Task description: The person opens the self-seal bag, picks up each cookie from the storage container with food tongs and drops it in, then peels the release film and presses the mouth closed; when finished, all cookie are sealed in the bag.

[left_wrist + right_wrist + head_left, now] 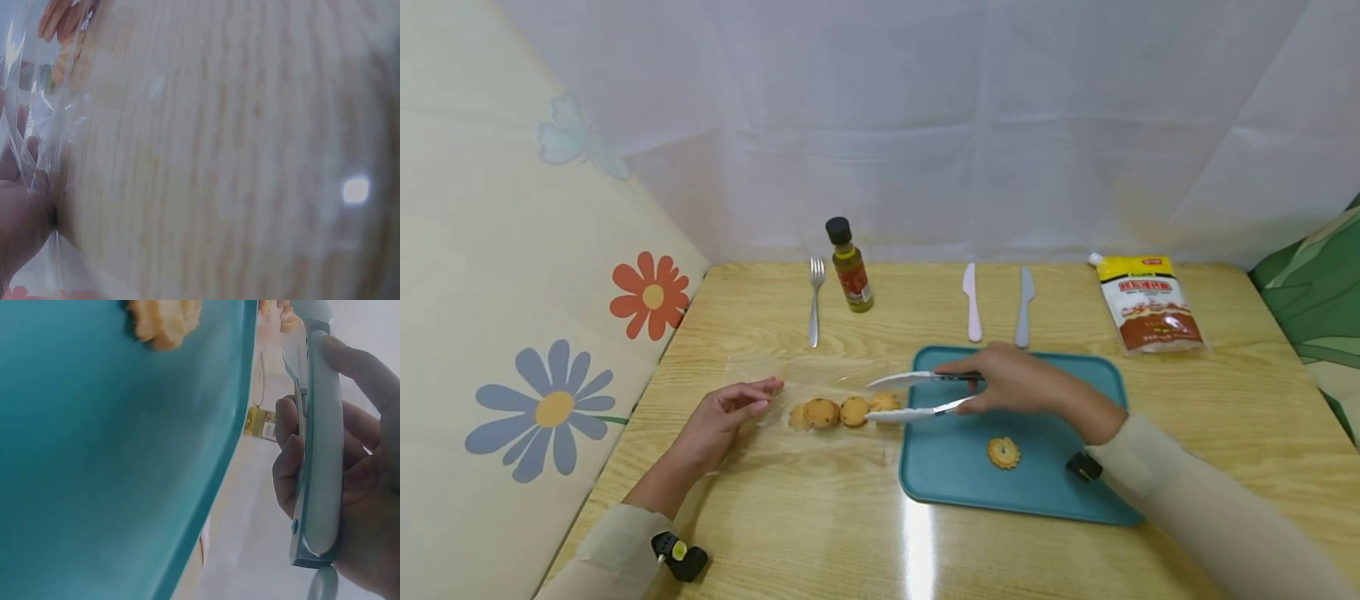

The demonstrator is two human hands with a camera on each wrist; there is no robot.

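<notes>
Taking the teal tray (1105, 500) as the landmark: far to its left, the left hand (722, 421) lies on the table (820, 533) with fingers loosely curled, pinching the edge of a clear plastic bag (775, 375), seemingly to pin it down so the mouth facing the tray stays open. In the left wrist view the film (37, 125) crosses the fingers (15, 187), but the picture is blurred and the exact pinch is hard to read.

Just left of the tray's edge, inside the bag, sits a row of cookies (838, 412). The tongs (917, 394) reach off the tray toward them, tips spread wide on either side of the nearest cookie; whether they touch it I cannot tell.

Over the tray, the right hand (1022, 385) is wrapped round the tong handles (319, 456), gripping them. One cookie (1003, 452) already lies on the tray, below that hand.

Behind the tray stand a fork (814, 304), an oil bottle (850, 267), two knives (997, 304) and a sauce pouch (1146, 304), whose label is too small to read.
</notes>
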